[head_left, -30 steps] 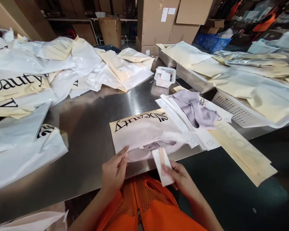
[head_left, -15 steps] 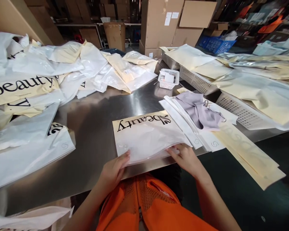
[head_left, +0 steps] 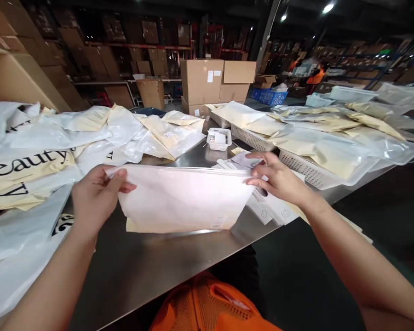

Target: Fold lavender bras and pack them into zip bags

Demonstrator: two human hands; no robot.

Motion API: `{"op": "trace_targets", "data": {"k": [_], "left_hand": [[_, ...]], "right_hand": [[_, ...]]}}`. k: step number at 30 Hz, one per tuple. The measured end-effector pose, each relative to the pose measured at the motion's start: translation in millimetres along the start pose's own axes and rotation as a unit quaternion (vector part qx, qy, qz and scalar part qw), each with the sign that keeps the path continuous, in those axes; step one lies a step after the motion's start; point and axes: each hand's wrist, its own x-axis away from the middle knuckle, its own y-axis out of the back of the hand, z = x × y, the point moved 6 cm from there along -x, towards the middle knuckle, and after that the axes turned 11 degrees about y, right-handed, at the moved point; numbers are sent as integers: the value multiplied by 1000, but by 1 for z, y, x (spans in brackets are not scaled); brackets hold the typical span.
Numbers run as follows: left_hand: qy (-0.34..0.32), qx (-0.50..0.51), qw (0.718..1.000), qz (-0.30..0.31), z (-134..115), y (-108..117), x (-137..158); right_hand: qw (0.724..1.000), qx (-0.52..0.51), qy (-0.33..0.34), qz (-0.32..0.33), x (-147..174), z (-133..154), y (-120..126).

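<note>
A white plastic packaging bag (head_left: 186, 197) with a cream lower edge is held up above the metal table (head_left: 152, 266), its zip edge uppermost. My left hand (head_left: 98, 195) pinches its upper left corner between thumb and fingers. At the upper right corner, my right hand (head_left: 276, 177) grips the bag, thumb and fingers closed on the edge. Behind the right hand, a grey-lilac cloth piece (head_left: 244, 160) lies on several white bags (head_left: 279, 212), partly hidden. No lettering shows on the side facing me, only a small printed mark low on the right.
Filled bags with black lettering (head_left: 31, 163) are heaped on the left. White perforated baskets (head_left: 301, 168) under more bags (head_left: 327, 142) line the right edge. A small white basket (head_left: 219, 139) stands at the back, with cardboard boxes (head_left: 202, 85) behind the table.
The bag has been lifted from the table and turned, so its lettered face no longer shows. Both hands have moved up to its top corners. My view has tilted upward.
</note>
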Motion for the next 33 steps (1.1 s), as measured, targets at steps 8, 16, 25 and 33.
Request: {"op": "trace_targets", "data": {"k": [8,16,25,33], "left_hand": [[87,-112,989,45,46,-20,-44],[77,-221,971,-44,50,-22,-52],[54,-225,972,-46,43,-33,-51],[27,-195,977,-87,27,-34,-42]], "right_hand": [[907,-344,-216,-111,6,-37,-58],[870,-328,-322,-176,2,-26,-53],[796,-417,-370,-237,11,-32,-66],[865,-347,-320,-172,10,-12,-54]]}}
